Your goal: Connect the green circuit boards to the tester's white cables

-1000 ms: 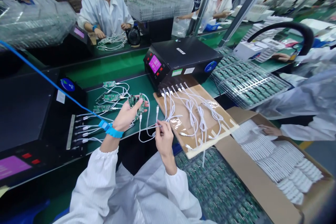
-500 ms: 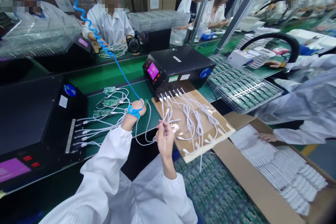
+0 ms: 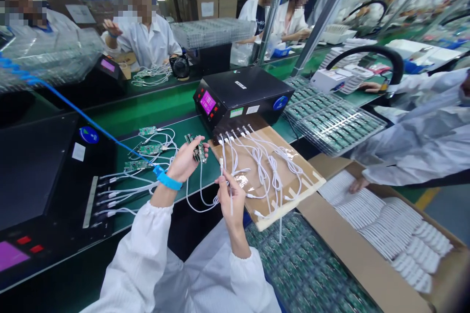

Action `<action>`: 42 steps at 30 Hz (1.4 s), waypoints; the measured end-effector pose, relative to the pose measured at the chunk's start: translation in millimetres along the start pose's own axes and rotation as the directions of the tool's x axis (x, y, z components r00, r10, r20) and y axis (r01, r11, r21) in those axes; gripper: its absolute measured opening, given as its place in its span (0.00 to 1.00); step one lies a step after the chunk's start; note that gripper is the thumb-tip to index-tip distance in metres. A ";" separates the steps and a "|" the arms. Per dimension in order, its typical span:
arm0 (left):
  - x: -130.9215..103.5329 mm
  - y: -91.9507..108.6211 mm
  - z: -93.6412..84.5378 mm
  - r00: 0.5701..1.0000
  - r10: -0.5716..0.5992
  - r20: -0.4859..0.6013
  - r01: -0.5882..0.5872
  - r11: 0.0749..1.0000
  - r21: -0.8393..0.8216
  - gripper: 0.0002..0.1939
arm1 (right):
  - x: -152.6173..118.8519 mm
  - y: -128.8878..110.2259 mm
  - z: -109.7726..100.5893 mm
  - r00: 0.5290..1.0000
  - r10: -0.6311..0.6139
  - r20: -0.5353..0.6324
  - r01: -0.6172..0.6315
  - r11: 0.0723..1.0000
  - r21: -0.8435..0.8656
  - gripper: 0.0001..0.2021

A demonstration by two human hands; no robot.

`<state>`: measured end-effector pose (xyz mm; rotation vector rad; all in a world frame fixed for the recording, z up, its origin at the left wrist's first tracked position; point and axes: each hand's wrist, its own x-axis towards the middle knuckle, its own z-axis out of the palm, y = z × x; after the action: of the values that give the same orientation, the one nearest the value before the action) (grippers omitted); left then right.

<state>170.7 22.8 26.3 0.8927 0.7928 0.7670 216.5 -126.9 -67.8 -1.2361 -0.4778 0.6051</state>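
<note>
My left hand, with a blue wrist strap, holds green circuit boards between thumb and fingers above the green bench. Lower and to the right, my right hand pinches a white cable near its connector. More white cables run from the front of a black tester over a brown cardboard sheet. Left of my left hand, several circuit boards lie on the bench, joined by white cables to a second black box.
A tray of circuit boards lies below the cardboard sheet. At the right stands a carton of white cables, with a person's hand over it. Clear trays of boards stick out beyond the tester. A blue coiled cord crosses the left side.
My left hand has turned and lifted, and the boards in it now show. The blue cord has swung left. My right hand keeps its pinch on the cable. The view has shifted slightly.
</note>
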 end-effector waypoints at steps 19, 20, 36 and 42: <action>-25.1 -3.1 -3.2 0.998 -0.021 -0.066 0.010 0.985 -0.171 0.07 | -3.8 -14.1 -5.2 0.891 -0.409 0.197 0.453 0.825 -0.338 0.12; -24.5 -3.8 -4.1 0.998 -0.017 -0.064 0.006 0.986 -0.169 0.07 | -3.5 -14.0 -5.4 0.887 -0.415 0.203 0.461 0.819 -0.342 0.12; -22.6 -9.3 -6.2 0.996 0.046 -0.071 -0.058 0.984 -0.167 0.11 | -6.2 -12.0 -3.8 0.861 -0.463 0.210 0.507 0.760 -0.407 0.13; -23.0 -9.5 -6.1 0.996 0.041 -0.082 -0.054 0.983 -0.174 0.10 | -7.3 -11.1 -2.8 0.862 -0.461 0.210 0.506 0.752 -0.422 0.13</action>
<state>156.6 1.9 21.6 0.7288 0.7613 0.9039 214.7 -136.0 -58.0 -1.4617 -1.0346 0.0909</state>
